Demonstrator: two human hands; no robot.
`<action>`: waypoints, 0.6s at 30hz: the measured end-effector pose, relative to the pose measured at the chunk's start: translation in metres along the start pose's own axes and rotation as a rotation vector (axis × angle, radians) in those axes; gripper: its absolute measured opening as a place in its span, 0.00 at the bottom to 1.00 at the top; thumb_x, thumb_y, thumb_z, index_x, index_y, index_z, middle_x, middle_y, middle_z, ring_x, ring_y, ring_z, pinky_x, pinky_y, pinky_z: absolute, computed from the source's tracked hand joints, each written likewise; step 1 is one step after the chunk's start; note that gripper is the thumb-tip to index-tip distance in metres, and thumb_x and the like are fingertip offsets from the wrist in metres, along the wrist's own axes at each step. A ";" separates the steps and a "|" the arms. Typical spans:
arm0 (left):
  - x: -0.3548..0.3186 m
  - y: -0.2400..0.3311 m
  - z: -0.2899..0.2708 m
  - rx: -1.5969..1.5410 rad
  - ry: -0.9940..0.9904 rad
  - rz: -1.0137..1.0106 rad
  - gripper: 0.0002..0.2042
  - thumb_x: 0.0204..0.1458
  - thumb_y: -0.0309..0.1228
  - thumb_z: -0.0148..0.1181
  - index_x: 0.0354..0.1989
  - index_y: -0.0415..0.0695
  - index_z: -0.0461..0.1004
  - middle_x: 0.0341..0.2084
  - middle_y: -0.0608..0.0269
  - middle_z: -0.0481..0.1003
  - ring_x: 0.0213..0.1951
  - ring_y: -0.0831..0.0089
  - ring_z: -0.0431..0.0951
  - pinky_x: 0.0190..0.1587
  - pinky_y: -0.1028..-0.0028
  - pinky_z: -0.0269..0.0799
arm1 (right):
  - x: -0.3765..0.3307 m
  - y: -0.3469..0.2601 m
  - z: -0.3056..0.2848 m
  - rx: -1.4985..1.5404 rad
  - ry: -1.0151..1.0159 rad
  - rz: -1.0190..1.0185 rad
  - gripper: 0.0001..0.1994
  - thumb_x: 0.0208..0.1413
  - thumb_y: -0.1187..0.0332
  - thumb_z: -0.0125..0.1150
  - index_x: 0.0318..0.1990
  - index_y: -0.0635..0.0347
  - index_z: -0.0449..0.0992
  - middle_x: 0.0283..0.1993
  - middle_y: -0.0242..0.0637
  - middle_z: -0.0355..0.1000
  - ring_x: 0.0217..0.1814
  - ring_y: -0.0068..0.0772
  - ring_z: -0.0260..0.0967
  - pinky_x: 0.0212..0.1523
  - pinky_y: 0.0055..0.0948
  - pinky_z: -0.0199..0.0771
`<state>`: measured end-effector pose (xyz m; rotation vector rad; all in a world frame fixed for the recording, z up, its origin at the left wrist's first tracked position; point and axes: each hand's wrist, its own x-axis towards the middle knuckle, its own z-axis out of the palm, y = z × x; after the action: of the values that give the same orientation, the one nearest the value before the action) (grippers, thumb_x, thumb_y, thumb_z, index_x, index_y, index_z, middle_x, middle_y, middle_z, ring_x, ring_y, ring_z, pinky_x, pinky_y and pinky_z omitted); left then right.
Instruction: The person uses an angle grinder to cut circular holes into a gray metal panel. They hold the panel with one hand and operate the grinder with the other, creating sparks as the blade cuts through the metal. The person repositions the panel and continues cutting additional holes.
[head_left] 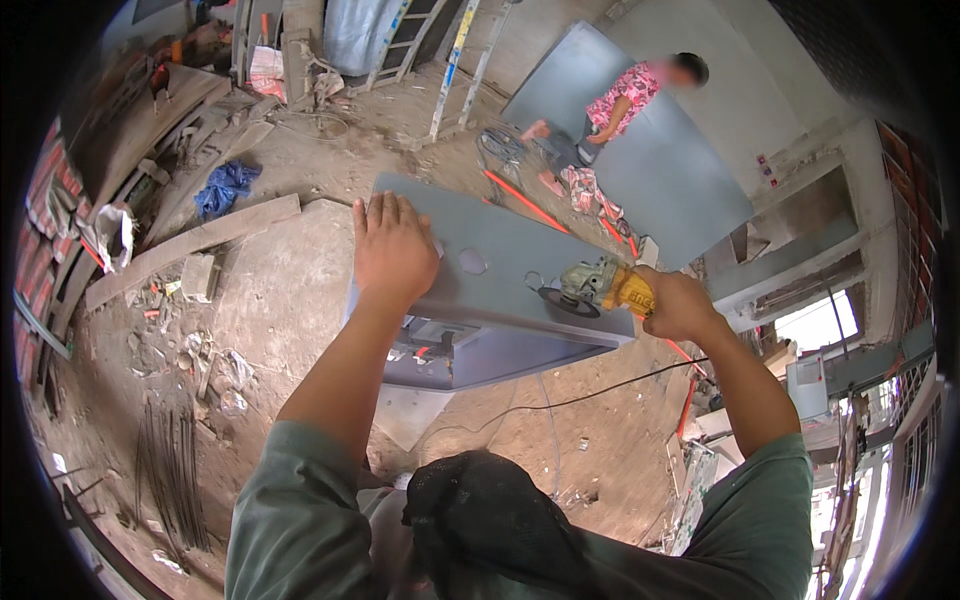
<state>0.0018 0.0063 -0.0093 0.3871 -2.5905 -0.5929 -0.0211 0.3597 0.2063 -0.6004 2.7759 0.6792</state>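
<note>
A grey sheet-metal box with an open front stands before me. Its top has a large round hole in the middle and a smaller round mark farther right. My left hand lies flat on the top at the left end, fingers stretched toward the far edge. Wrapped round the yellow body of an angle grinder is my right hand. The grinder's dark disc is tilted, close over the right part of the top, beside the round mark. Whether it touches the metal I cannot tell.
A black cord runs across the dirt floor. Beyond the box, a person in a pink patterned shirt stands by a large grey panel. Orange tubes lie there. At left are a wooden plank, blue plastic and thin rods.
</note>
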 end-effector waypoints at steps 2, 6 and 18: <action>0.000 0.000 -0.003 0.006 -0.009 0.008 0.28 0.72 0.42 0.39 0.70 0.31 0.66 0.72 0.41 0.65 0.77 0.50 0.56 0.81 0.51 0.38 | -0.001 -0.002 0.005 0.014 0.003 0.016 0.35 0.39 0.68 0.74 0.61 0.50 0.71 0.44 0.48 0.82 0.49 0.57 0.81 0.48 0.52 0.80; 0.000 0.001 -0.004 0.025 0.022 0.028 0.28 0.73 0.42 0.38 0.69 0.31 0.68 0.70 0.42 0.68 0.76 0.51 0.59 0.81 0.52 0.40 | -0.007 -0.003 0.011 0.011 0.015 0.028 0.35 0.40 0.70 0.74 0.62 0.49 0.71 0.43 0.47 0.82 0.49 0.56 0.80 0.46 0.53 0.80; 0.005 0.000 -0.011 -0.013 -0.053 0.057 0.28 0.73 0.41 0.39 0.69 0.30 0.66 0.70 0.40 0.67 0.76 0.48 0.59 0.81 0.49 0.39 | 0.007 -0.006 0.005 0.060 0.021 -0.012 0.34 0.41 0.71 0.73 0.61 0.49 0.71 0.44 0.42 0.81 0.47 0.54 0.81 0.43 0.51 0.79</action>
<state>0.0028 0.0005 0.0017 0.2959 -2.6373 -0.6071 -0.0237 0.3551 0.1973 -0.6147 2.7988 0.5877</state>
